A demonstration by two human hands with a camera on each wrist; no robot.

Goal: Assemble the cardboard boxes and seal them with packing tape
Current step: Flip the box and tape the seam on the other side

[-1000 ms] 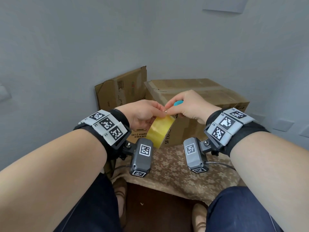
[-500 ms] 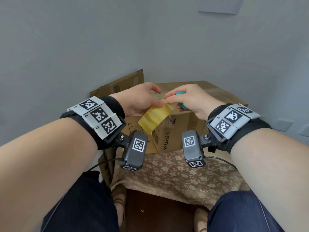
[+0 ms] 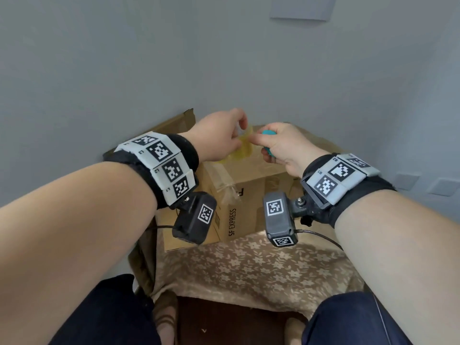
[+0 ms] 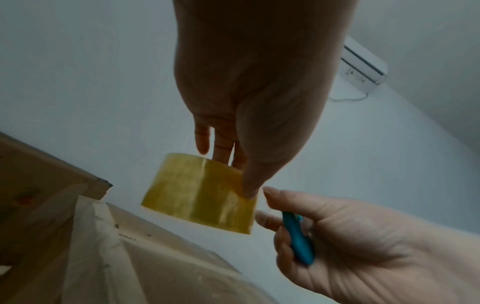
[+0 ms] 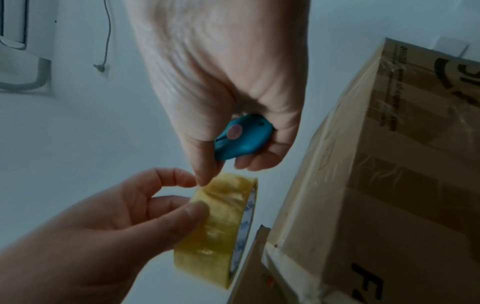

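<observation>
A yellowish roll of packing tape [image 3: 242,149] [image 4: 201,193] [image 5: 222,226] hangs in the air above an assembled cardboard box [image 3: 251,192] [image 5: 384,185] printed SF EXPRESS. My left hand [image 3: 224,135] [image 5: 130,211] grips the roll with thumb and fingers. My right hand [image 3: 281,145] [image 4: 350,242] curls its fingers round a small teal cutter [image 3: 267,140] [image 4: 298,238] [image 5: 244,136], while its thumb and forefinger touch the roll's edge. A flattened cardboard box [image 3: 171,123] leans against the wall behind the left hand.
The box stands on a table with a floral cloth [image 3: 249,267], tight in a corner of grey walls. My knees [image 3: 348,319] are close under the table's front edge. An air conditioner [image 4: 363,63] and a cable show on the wall.
Both hands have risen and moved away from me with the tape roll, from in front of the box's side to above its top. The head view has tilted down.
</observation>
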